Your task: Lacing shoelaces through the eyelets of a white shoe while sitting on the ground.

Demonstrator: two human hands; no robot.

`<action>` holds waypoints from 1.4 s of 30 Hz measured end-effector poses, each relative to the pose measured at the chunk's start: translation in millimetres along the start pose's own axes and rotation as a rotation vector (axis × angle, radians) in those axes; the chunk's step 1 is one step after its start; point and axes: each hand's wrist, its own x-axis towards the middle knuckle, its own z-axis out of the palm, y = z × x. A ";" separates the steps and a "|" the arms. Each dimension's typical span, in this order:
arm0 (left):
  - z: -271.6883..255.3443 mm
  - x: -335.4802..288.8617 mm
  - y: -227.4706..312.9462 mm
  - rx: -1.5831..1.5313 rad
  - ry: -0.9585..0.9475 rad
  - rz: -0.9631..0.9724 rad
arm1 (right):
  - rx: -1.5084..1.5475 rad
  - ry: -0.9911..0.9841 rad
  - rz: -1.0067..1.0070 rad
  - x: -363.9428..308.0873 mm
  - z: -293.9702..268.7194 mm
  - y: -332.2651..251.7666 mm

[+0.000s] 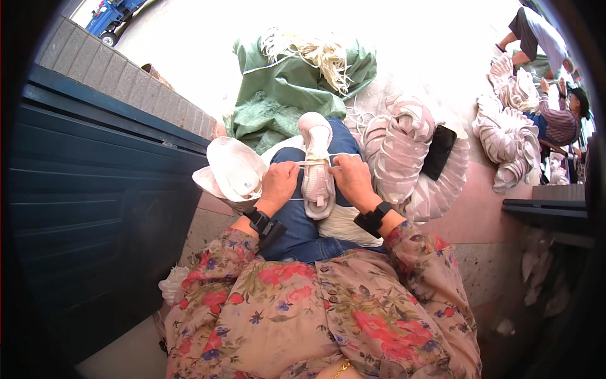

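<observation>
A pale shoe upper (315,136) lies lengthwise across my lap, its rounded toe pointing away from me. White lace (308,163) runs across its middle and out to both sides. My left hand (279,184) is closed on the lace left of the shoe, thumb and fingers pinched together. On the other side, my right hand (353,180) pinches the lace close to the shoe's edge. Both wrists carry black bands, and the lace is stretched between the hands.
Stacked pale shoe uppers (398,148) stand to my right, a black phone (439,151) resting on them. More uppers (237,170) are at my left. Ahead, a green sack (284,88) bears a bundle of laces (325,57). A dark blue door (95,221) borders the left; people work at far right.
</observation>
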 end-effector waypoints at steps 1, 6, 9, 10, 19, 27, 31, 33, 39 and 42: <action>-1.2 1.3 1.9 0.059 0.010 0.030 | -0.030 0.008 0.002 -0.6 0.0 0.2; -6.4 9.8 11.7 0.177 -0.067 0.163 | -0.069 -0.002 -0.017 -3.6 -1.1 2.1; -10.2 19.7 15.6 0.275 -0.217 0.140 | -0.151 0.001 -0.054 -5.4 -2.3 0.3; -11.6 20.5 17.4 0.254 -0.155 0.090 | -0.208 0.000 -0.081 -6.6 -2.9 -1.2; -6.1 -3.5 30.5 0.318 -0.044 0.063 | -0.314 -0.126 -0.081 -16.6 -3.5 -10.6; -10.6 3.9 28.1 0.372 0.078 0.284 | 0.054 -0.158 -0.006 -8.0 9.2 11.5; -6.7 8.6 35.0 0.594 0.009 0.431 | 0.144 -0.168 -0.011 -7.2 5.1 12.7; -11.4 17.6 39.9 0.553 -0.033 0.466 | 0.192 -0.175 0.004 -7.6 3.3 11.4; -59.5 42.0 80.4 -0.835 -0.084 -0.020 | 0.358 -0.064 0.121 -14.0 2.6 4.6; -76.0 49.3 85.6 -0.963 -0.150 -0.081 | 0.141 -0.066 -0.134 -12.1 0.8 3.1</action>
